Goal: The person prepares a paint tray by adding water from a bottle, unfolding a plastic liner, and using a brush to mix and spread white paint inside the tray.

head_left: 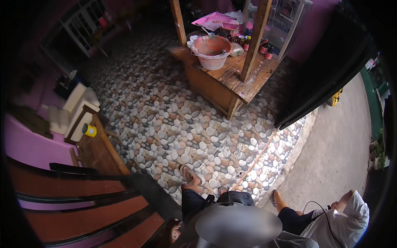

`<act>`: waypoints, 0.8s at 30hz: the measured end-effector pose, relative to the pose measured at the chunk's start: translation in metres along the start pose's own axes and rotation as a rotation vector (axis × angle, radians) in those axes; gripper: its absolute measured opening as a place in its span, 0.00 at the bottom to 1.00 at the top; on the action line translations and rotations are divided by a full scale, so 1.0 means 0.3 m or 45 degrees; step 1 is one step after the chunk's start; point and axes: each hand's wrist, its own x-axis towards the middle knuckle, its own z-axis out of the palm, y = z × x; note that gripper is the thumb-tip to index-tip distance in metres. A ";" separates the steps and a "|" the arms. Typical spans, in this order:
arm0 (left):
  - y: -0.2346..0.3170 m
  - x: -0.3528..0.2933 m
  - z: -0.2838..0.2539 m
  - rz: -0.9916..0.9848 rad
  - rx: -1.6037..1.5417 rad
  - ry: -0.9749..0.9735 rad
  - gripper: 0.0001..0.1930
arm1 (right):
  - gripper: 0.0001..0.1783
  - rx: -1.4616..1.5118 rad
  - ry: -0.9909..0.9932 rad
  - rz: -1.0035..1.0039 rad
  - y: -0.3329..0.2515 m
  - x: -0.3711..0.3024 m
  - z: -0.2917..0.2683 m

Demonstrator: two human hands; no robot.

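Neither of my hands shows in the head view. At the lower middle are dark shorts [192,202] and a foot in a sandal [191,175] on the pebble-patterned floor; a blurred grey oval covers what lies below. A small patch of skin [176,230] shows at the lower left, too dim to tell whether it is a hand or a foot. To the right is a person in a white shirt [351,219], one arm bent, with a thin black cable hanging beside them.
Ahead stands a wooden table [231,80] with posts, bearing an orange paint-stained bucket [213,62], small bottles [269,53] and cans. On the left are a slatted bench [82,217] and a yellow can [89,130]. A dark panel [318,78] borders the concrete path [331,153].
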 end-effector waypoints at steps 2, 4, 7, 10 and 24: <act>0.112 -0.002 -0.104 0.106 0.073 0.018 0.18 | 0.14 -0.020 0.019 0.038 -0.070 0.001 0.035; 0.224 0.041 -0.238 0.135 0.089 0.016 0.17 | 0.14 -0.041 0.033 0.089 -0.149 -0.033 0.073; 0.309 0.203 -0.549 -0.084 -0.263 -0.081 0.15 | 0.14 -0.058 0.005 0.111 -0.362 -0.096 0.174; 0.536 0.174 -0.881 0.369 -0.237 -0.124 0.11 | 0.14 -0.058 -0.017 0.149 -0.510 -0.148 0.276; 1.280 0.293 -1.626 0.646 0.255 0.376 0.12 | 0.14 -0.061 -0.185 0.194 -1.303 -0.143 0.866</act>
